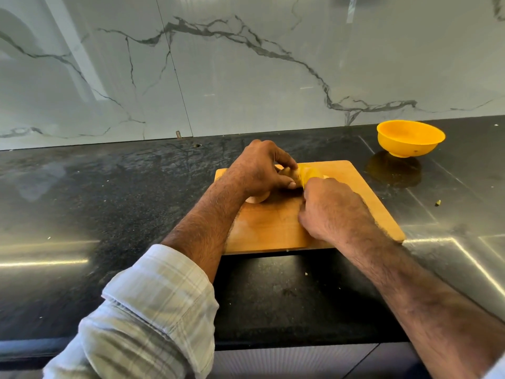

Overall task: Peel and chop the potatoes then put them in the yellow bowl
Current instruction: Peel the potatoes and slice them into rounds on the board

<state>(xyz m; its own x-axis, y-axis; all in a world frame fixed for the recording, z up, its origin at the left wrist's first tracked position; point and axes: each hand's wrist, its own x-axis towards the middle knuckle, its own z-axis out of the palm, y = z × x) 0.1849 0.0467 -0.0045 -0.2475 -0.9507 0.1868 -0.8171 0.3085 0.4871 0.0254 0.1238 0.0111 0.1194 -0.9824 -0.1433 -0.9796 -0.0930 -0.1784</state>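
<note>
A partly peeled potato [307, 173] shows yellow flesh above the wooden cutting board [355, 198]. My left hand [259, 170] grips its left end with fingers and thumb curled round it. My right hand [333, 209] is curled against the potato's near side; whatever tool it holds is hidden under the fingers. A second potato [257, 199] lies on the board, mostly covered by my left wrist. The yellow bowl [410, 138] stands at the back right of the counter, apart from the board.
The black stone counter [109, 192] runs left to right, with a marble backsplash [246, 77] behind it. Small peel scraps [438, 202] lie on the counter right of the board. The counter's front edge is close below the board.
</note>
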